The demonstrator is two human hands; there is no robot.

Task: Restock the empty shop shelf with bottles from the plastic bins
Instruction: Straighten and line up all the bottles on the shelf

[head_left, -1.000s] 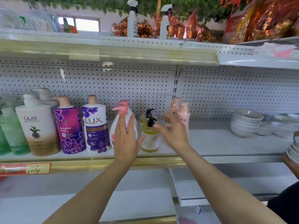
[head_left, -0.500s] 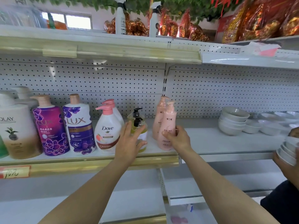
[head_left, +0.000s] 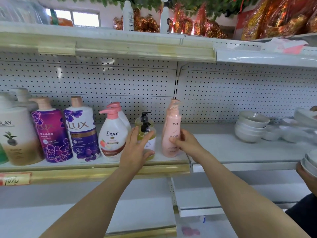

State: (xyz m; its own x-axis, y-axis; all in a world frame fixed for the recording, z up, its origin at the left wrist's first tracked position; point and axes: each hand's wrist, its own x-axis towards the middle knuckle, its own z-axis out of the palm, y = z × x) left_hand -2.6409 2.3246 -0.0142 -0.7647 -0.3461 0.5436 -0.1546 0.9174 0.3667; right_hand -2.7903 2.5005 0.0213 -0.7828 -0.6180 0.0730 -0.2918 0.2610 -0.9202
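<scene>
On the gold-edged shelf (head_left: 96, 170) stand an Olay bottle (head_left: 17, 136), two purple Lux bottles (head_left: 52, 133) (head_left: 82, 131), a white Dove pump bottle (head_left: 112, 136), a yellow-green pump bottle (head_left: 147, 127) and a tall pink bottle (head_left: 172, 127). My left hand (head_left: 135, 150) lies with nearly straight fingers against the front of the yellow-green bottle, thumb at its base. My right hand (head_left: 186, 143) grips the lower part of the pink bottle from the right. A second pink bottle may stand behind it, mostly hidden.
White bowls (head_left: 250, 124) are stacked on the adjoining white shelf (head_left: 240, 162) to the right. Another person's hand (head_left: 307, 174) holds stacked plates at the right edge. The lower shelves (head_left: 85, 212) hold nothing. Spray bottles (head_left: 128, 14) stand on the top shelf.
My left hand moved from the Dove bottle to the yellow-green bottle. My right hand took hold of the pink bottle and brought it to the shelf's front. The view shifted right.
</scene>
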